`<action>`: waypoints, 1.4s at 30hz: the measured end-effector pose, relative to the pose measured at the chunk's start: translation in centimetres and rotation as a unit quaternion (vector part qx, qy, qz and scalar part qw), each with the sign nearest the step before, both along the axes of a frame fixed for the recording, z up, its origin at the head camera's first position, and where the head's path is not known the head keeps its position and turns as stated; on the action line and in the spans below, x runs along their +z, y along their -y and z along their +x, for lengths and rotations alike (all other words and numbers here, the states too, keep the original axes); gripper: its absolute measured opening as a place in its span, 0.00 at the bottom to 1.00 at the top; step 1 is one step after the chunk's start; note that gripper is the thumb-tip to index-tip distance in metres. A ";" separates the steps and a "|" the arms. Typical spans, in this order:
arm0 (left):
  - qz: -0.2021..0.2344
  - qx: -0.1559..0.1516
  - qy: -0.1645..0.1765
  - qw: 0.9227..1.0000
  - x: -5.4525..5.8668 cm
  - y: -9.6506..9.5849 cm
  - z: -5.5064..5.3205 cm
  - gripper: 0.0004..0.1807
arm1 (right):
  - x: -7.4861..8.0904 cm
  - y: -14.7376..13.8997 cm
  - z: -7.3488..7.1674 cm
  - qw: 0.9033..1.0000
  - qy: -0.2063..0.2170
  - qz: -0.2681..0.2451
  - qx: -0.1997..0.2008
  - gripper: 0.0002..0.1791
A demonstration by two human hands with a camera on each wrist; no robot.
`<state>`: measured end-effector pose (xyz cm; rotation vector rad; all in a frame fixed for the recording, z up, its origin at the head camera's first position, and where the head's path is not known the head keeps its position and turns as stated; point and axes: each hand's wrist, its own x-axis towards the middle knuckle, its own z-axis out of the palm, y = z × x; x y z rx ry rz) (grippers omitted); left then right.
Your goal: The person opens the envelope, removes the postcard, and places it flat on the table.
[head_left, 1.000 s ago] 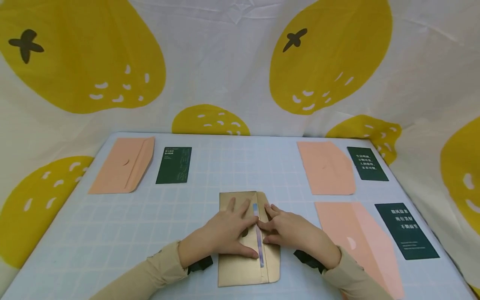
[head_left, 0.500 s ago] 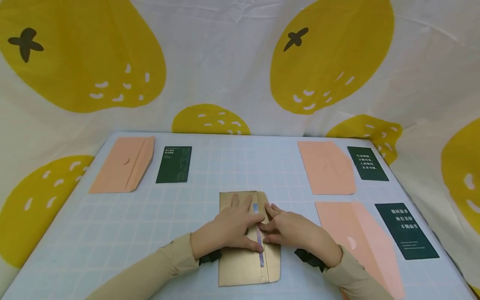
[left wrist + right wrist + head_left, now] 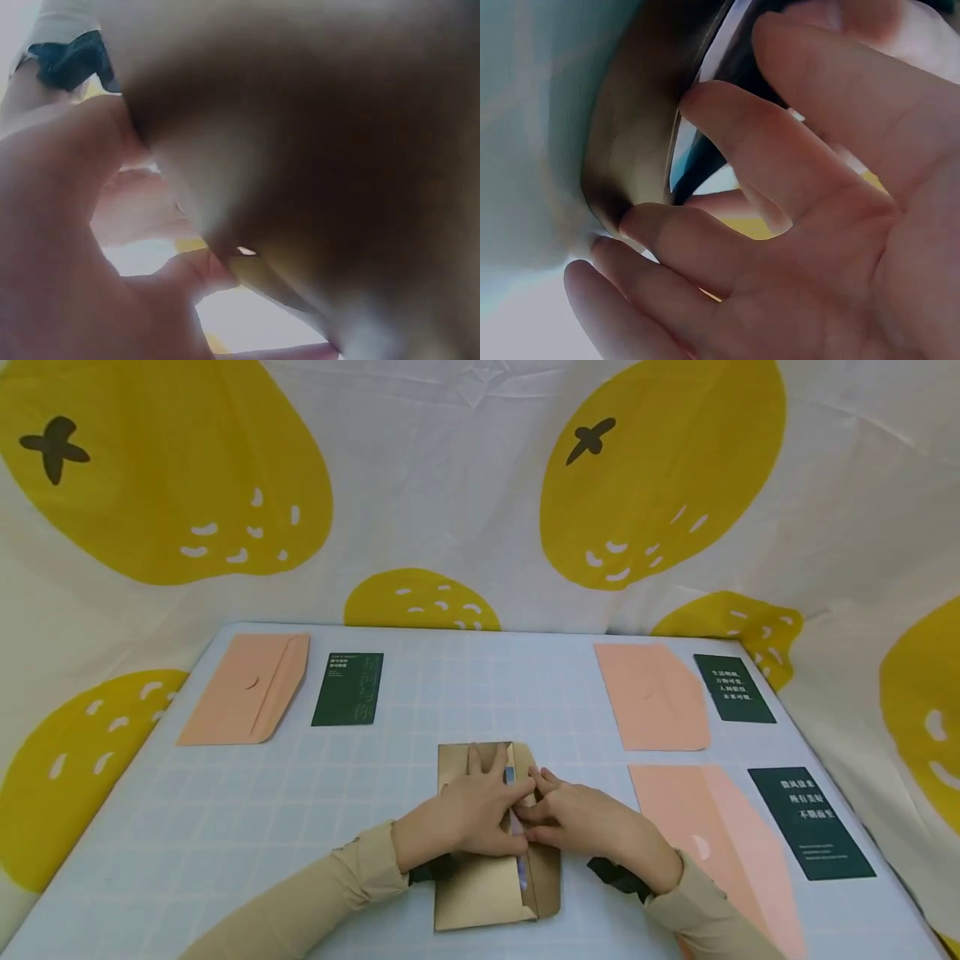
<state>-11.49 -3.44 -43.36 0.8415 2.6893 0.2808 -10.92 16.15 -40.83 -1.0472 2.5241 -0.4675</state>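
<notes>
A gold envelope (image 3: 476, 893) lies in front of me with its flap (image 3: 546, 881) unfolded to the right. Along its mouth, a narrow blue-purple strip (image 3: 522, 872) of something inside shows. My left hand (image 3: 476, 814) lies across the envelope's body; its thumb and index finger hold the mouth's edge, which bulges up. My right hand (image 3: 581, 818) rests on the flap, with its fingertips at the opening. In the right wrist view, the index finger (image 3: 735, 124) touches the edge beside a pale strip. The left wrist view is dark and blurred, with the envelope filling most of it.
Pink envelopes stand out at the far left (image 3: 240, 689), far right (image 3: 652, 697) and near right (image 3: 712, 843). Dark green cards lie beside them, one at the left (image 3: 348, 689) and two at the right (image 3: 733, 689). A fruit-patterned curtain (image 3: 435, 468) hangs behind the table.
My left hand has slid right, to the envelope's mouth. The mouth's edge now rises a little and the visible strip is more covered. My right hand stays nearly still.
</notes>
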 end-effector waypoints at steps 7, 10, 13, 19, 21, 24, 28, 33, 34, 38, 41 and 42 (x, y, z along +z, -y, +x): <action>0.031 -0.012 0.017 0.999 0.6 0.6 -0.2 0.44 | -0.3 0.7 0.8 1.000 -0.017 0.022 -0.002 0.28; 0.031 -0.009 0.020 0.999 0.7 0.8 -0.1 0.46 | -0.7 1.2 1.4 0.999 -0.025 0.033 -0.013 0.28; 0.027 -0.009 0.014 0.999 0.6 0.8 0.1 0.47 | -1.0 1.6 1.9 0.998 -0.029 0.042 -0.034 0.24; 0.011 -0.013 -0.022 1.000 0.1 0.6 0.5 0.47 | -1.2 2.0 2.1 0.997 -0.015 0.040 -0.068 0.22; 0.001 -0.011 -0.037 0.999 -0.1 0.5 0.5 0.48 | -1.1 2.0 2.1 0.997 -0.012 0.035 -0.073 0.26; -0.016 -0.005 -0.053 0.998 -0.1 0.4 0.6 0.48 | -0.9 1.8 2.0 0.997 -0.012 0.028 -0.073 0.32; -0.025 0.032 -0.037 0.999 0.0 0.3 1.1 0.48 | -0.7 1.8 1.9 0.997 -0.021 0.026 -0.067 0.33; -0.024 0.072 -0.004 0.997 0.2 0.1 1.6 0.51 | -0.5 1.6 1.7 0.997 -0.021 0.025 -0.067 0.31; -0.020 0.072 -0.001 0.997 0.3 0.1 1.6 0.52 | -0.5 1.6 1.7 0.997 -0.019 0.024 -0.066 0.31; -0.002 0.066 0.007 0.998 0.5 0.2 1.4 0.52 | -0.3 1.3 1.4 0.998 -0.017 0.019 -0.063 0.31; 0.004 0.061 0.006 0.998 0.5 0.3 1.3 0.48 | -0.3 1.2 1.2 0.998 -0.022 0.015 -0.057 0.30; 0.004 0.060 0.004 0.998 0.4 0.3 1.2 0.46 | -0.3 1.2 1.2 0.998 -0.023 0.014 -0.057 0.30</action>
